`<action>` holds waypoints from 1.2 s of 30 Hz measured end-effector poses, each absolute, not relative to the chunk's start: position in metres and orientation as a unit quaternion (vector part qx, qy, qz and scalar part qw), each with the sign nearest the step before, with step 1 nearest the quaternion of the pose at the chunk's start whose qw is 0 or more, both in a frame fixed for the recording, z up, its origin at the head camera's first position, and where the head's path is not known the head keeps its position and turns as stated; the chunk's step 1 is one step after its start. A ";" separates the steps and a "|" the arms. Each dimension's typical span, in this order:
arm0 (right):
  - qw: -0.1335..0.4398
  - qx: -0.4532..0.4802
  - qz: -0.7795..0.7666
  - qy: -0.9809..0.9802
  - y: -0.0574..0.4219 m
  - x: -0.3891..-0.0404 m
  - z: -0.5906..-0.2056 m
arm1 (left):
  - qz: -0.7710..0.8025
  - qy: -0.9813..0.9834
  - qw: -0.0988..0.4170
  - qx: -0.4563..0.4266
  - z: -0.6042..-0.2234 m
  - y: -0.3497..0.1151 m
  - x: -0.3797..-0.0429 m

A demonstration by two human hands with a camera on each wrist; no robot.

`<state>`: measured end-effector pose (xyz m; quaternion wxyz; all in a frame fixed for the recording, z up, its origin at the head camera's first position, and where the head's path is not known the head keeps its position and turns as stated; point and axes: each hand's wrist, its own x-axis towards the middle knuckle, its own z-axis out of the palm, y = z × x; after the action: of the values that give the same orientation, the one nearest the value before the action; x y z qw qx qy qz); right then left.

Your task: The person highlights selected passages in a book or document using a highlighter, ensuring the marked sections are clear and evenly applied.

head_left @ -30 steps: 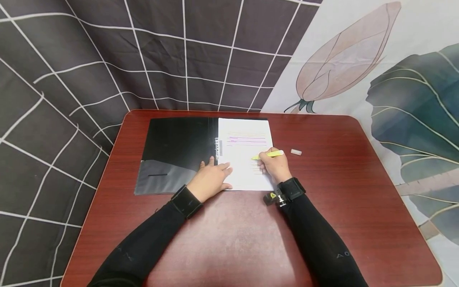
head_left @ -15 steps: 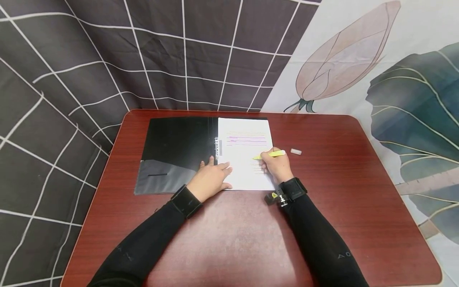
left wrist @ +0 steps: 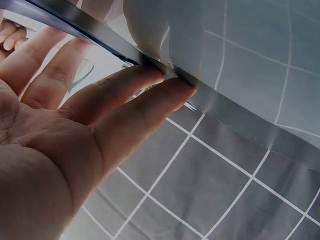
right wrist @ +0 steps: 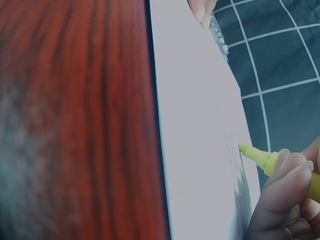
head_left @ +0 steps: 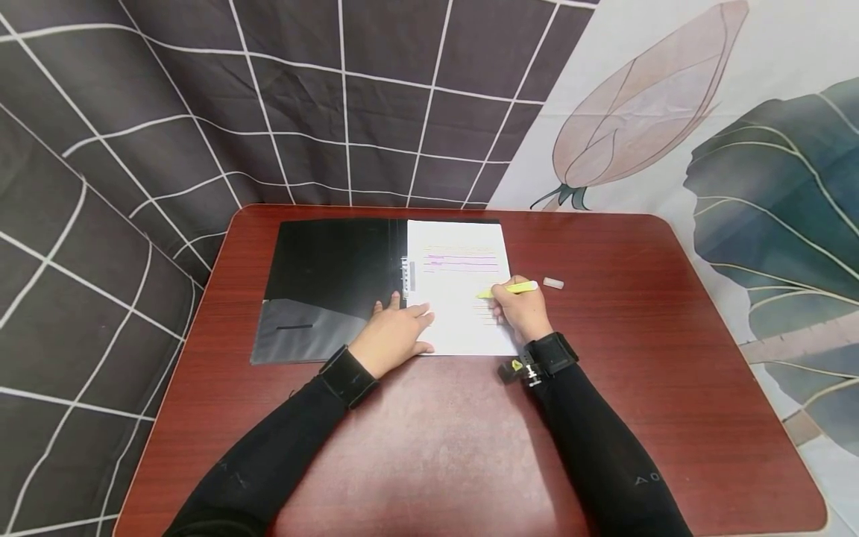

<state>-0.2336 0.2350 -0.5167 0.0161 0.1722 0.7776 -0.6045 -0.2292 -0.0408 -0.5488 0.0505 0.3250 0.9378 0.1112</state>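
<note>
White paper (head_left: 456,239) with printed lines and purple marks lies on the right side of an opened black binder (head_left: 335,257). My right hand (head_left: 523,309) pinches a yellow highlighter (head_left: 513,288) between thumb and fingers, its tip right at the page near the middle lines. In the right wrist view the highlighter's uncapped tip (right wrist: 243,148) meets the printed lines. My left hand (head_left: 392,332) rests with spread fingers across the binder's spine and the page's lower left; in the left wrist view its fingers (left wrist: 135,107) lie straight along the binder.
A small whitish cap (head_left: 553,283) lies on the reddish wooden table (head_left: 637,321) to the right of the page. Metal binder rings (head_left: 406,277) run along the spine. A dark gridded cloth (head_left: 295,112) hangs behind and to the left.
My right hand has slid slightly to the right along the line with the highlighter. The left hand stays in place on the binder.
</note>
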 end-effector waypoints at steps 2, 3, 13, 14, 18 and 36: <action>0.017 0.174 -0.604 0.777 0.235 -0.234 -0.517 | 0.107 0.938 0.047 0.326 -0.550 -0.041 -0.229; 0.016 0.174 -0.605 0.777 0.236 -0.234 -0.517 | 0.107 0.938 0.046 0.326 -0.550 -0.041 -0.229; 0.017 0.175 -0.605 0.776 0.239 -0.233 -0.515 | 0.112 0.938 0.054 0.325 -0.548 -0.042 -0.230; 0.018 0.176 -0.607 0.775 0.239 -0.233 -0.514 | 0.112 0.938 0.055 0.325 -0.548 -0.042 -0.230; 0.016 0.179 -0.615 0.768 0.240 -0.232 -0.513 | 0.106 0.938 0.053 0.326 -0.549 -0.042 -0.230; 0.014 0.181 -0.593 0.784 0.251 -0.229 -0.514 | 0.112 0.936 0.054 0.328 -0.551 -0.042 -0.231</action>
<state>-0.2294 0.2509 -0.5142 0.0138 0.1809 0.7845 -0.5930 -0.2306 -0.0424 -0.5507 0.0545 0.3285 0.9362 0.1124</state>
